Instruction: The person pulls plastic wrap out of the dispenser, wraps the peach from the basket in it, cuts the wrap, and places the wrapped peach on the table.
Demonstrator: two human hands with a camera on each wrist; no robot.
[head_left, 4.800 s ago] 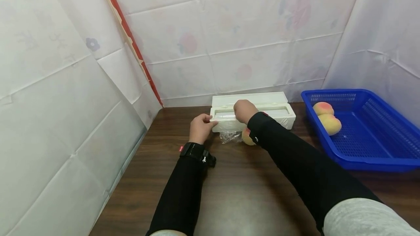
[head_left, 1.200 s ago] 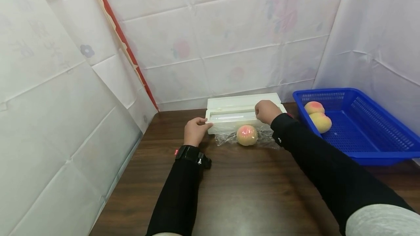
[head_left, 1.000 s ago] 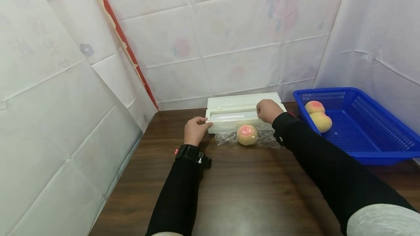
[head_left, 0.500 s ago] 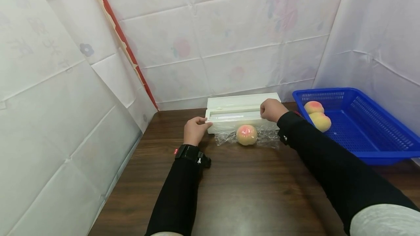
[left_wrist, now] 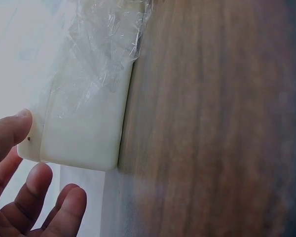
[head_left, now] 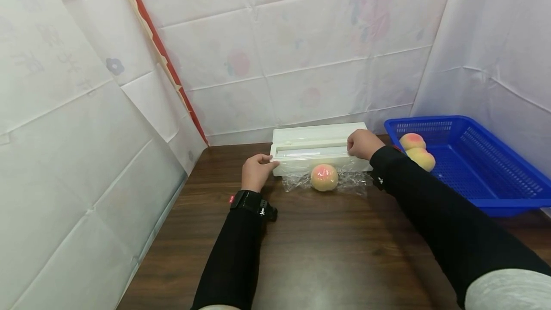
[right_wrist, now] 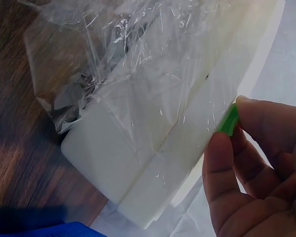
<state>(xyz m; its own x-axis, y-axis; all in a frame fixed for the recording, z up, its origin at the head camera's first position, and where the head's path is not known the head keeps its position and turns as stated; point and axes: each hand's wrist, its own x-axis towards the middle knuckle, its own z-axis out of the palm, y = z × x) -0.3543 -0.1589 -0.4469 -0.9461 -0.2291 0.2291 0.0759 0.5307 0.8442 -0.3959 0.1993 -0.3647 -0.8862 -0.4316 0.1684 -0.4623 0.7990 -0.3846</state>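
Observation:
A white cling film dispenser (head_left: 318,164) lies at the back of the table, its lid raised. At its left end, my left hand (head_left: 257,172) pinches the corner between thumb and index finger; the other fingers are loosely bent in the left wrist view. My right hand (head_left: 365,144) is near the dispenser's right end. In the right wrist view its thumb and index finger pinch a small green slide cutter (right_wrist: 229,120) on the dispenser's edge. Crinkled cling film (right_wrist: 138,54) hangs over the front. In front of it sits a peach (head_left: 324,177), with film around it.
A blue plastic basket (head_left: 495,203) stands to the right, with two peaches (head_left: 419,157) at its left side. White sheeting (head_left: 301,61) forms walls at the back and both sides of the brown wooden table (head_left: 318,243).
My right hand has moved right along the dispenser, from about its middle to near its right end, uncovering the peach. My left hand has stayed at the left end.

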